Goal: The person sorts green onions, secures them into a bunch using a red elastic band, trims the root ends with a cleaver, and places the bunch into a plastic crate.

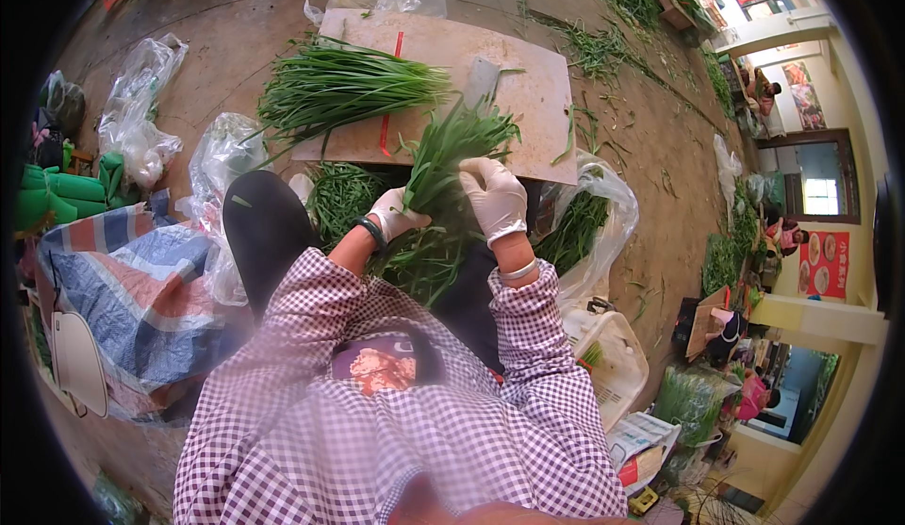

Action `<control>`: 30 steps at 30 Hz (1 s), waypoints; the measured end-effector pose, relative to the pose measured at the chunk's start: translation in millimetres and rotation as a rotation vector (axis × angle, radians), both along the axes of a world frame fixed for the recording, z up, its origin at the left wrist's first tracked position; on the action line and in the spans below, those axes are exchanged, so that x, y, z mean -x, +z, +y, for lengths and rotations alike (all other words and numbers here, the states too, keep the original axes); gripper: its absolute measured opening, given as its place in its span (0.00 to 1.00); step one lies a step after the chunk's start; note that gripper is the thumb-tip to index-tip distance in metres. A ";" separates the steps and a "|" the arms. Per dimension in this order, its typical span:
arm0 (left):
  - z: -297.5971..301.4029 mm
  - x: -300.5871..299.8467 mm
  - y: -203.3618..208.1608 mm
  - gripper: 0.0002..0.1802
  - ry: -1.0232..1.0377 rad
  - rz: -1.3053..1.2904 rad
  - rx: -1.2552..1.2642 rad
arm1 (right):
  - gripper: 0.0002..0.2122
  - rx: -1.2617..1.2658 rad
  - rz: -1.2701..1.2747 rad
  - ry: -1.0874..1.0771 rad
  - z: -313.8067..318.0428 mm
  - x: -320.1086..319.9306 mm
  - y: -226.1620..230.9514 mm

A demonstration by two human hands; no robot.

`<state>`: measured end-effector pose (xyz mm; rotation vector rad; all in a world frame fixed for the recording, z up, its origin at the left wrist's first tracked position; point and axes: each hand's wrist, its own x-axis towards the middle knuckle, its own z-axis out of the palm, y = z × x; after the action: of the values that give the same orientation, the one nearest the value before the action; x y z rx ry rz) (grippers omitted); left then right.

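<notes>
Green stalk bunch (457,148) is at 12 o'clock in view, its lower end gripped by the left hand (400,212); the right hand (493,195) curls at its 5 o'clock, pinch unclear. A firm but gentle hold should avoid bruising, with the larger pile (353,87) at its 10 o'clock.

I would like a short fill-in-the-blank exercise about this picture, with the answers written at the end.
1. The left hand and the right hand both wear pale ____.
2. The left hand grips a bunch of ____ leaves.
3. On the board, a ____ strip passes under the large bundle.
4. The dark bangle is on the ____ wrist.

Missing words: gloves; green; red; left.
</notes>
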<state>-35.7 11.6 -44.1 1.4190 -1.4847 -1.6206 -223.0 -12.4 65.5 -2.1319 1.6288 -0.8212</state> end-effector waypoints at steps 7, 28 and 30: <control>0.8 0.7 -1.6 0.21 -0.032 0.024 0.013 | 0.09 -0.048 0.155 0.018 -6.3 -2.2 -2.5; 0.5 0.7 -11.4 0.17 -0.028 0.243 -0.085 | 0.06 -0.196 -0.495 -0.134 -2.7 40.1 18.3; 2.1 0.8 -10.6 0.14 0.002 0.398 -0.170 | 0.06 -0.247 -0.304 -0.156 5.2 56.8 31.3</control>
<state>-36.6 13.6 -54.7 1.0937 -1.1390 -1.9306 -279.8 -7.2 96.8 -1.6413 1.6513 -0.8883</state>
